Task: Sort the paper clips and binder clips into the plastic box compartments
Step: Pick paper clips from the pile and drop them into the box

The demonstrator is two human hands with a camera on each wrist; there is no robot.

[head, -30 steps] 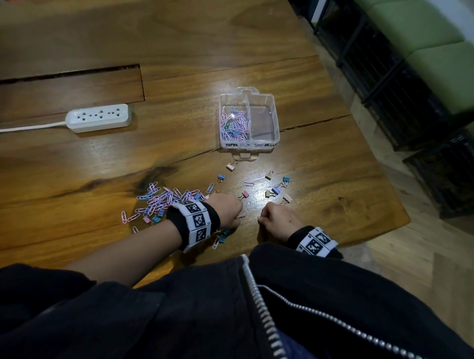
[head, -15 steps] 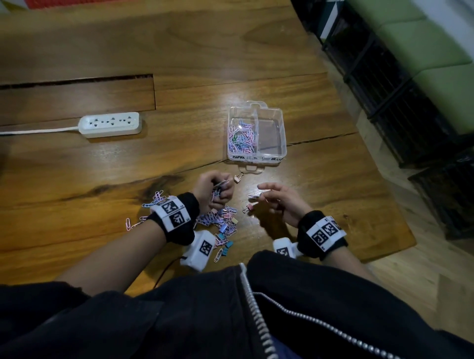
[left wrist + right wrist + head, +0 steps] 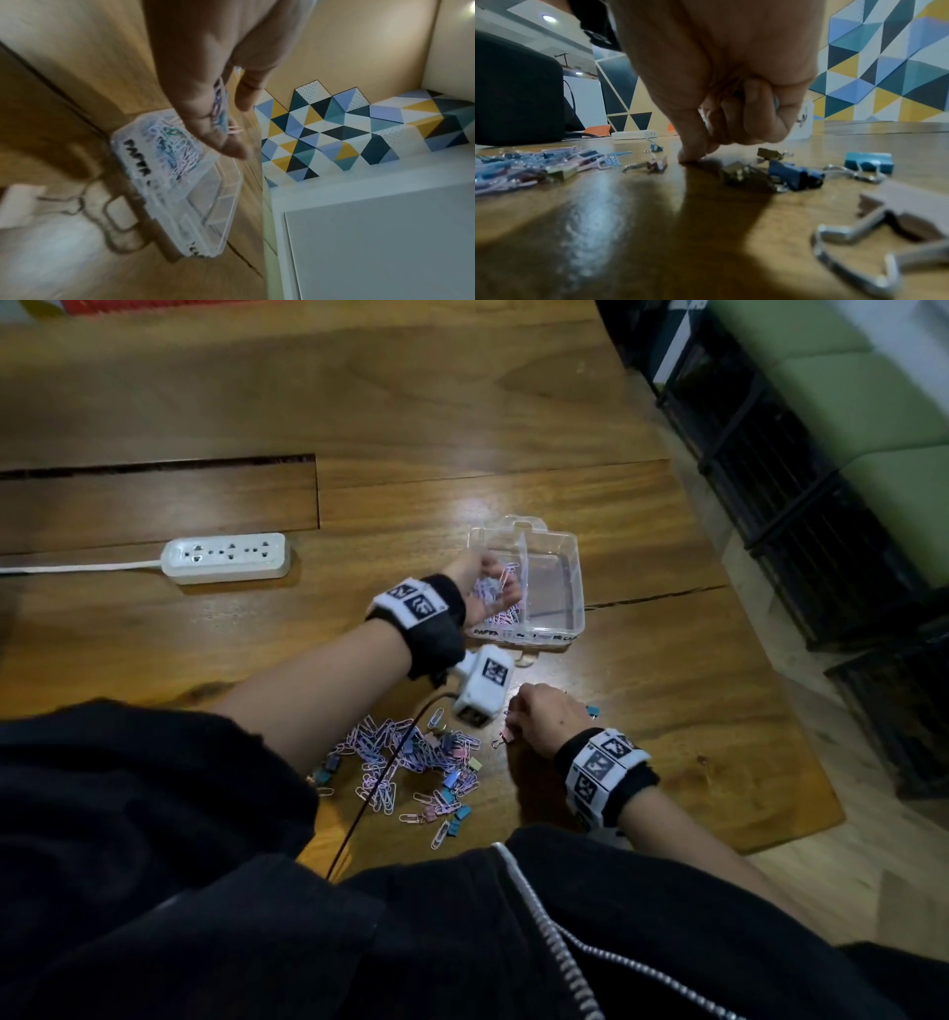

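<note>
A clear two-compartment plastic box [image 3: 575, 588] [image 3: 213, 213] sits on the wooden table. Its left compartment holds pastel paper clips [image 3: 506, 616] [image 3: 174, 146]; I see nothing in the right one. My left hand [image 3: 488, 588] [image 3: 226, 121] hovers over the left compartment with its fingers relaxed and several clips lying on them. A mixed pile of paper clips and binder clips [image 3: 405, 757] lies near me. My right hand [image 3: 539, 721] [image 3: 695, 158] is curled, thumb and forefinger tips together on the table beside loose binder clips [image 3: 795, 176]. Nothing shows between those tips.
A white power strip [image 3: 226, 557] lies at the left. The left wrist camera [image 3: 485, 683] hangs over the pile, its cable crossing the clips. A pink binder clip [image 3: 500, 740] and a teal one [image 3: 593, 710] flank my right hand. The table ends close on the right.
My left hand has risen from the pile with a handful of clips and now hangs over the box's left compartment. My right hand has dropped to the table and curled.
</note>
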